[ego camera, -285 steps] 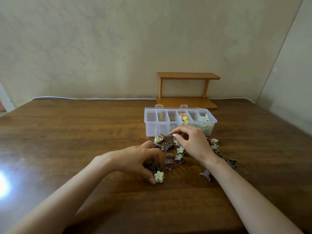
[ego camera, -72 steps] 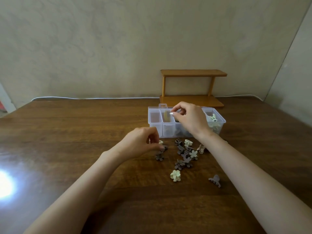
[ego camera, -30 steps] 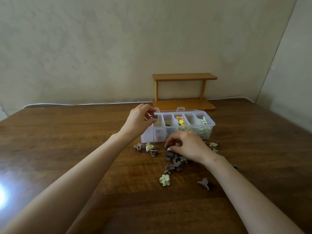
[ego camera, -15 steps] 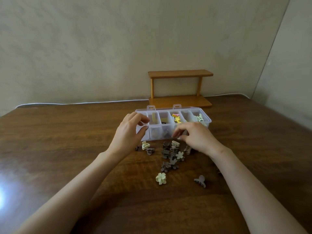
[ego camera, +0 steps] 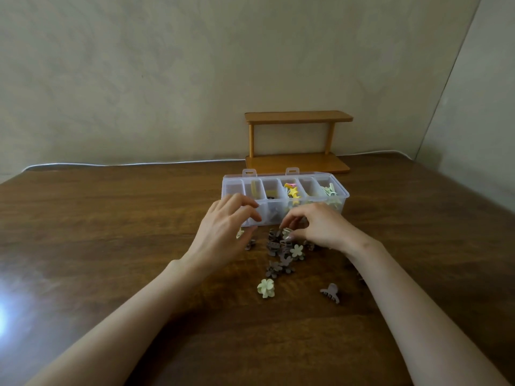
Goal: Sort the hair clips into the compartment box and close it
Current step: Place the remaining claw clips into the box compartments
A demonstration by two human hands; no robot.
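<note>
While the left hand (ego camera: pixel 223 232) hovers just in front of the open compartment box (ego camera: pixel 345 195), its fingers (ego camera: pixel 242 201) loosely bent and released, the right hand (ego camera: pixel 320 227) pinches a pale clip (ego camera: pixel 287 233) between thumb and forefinger at the far edge of the hair clips (ego camera: pixel 281 254) heaped on the tabletop (ego camera: pixel 111 232). A green flower clip (ego camera: pixel 266 288) and a brown claw clip (ego camera: pixel 330 293) lie nearer, apart.

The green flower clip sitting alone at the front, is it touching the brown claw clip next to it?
Apart. The head view shows bare table between the green flower clip and the brown claw clip.
</note>
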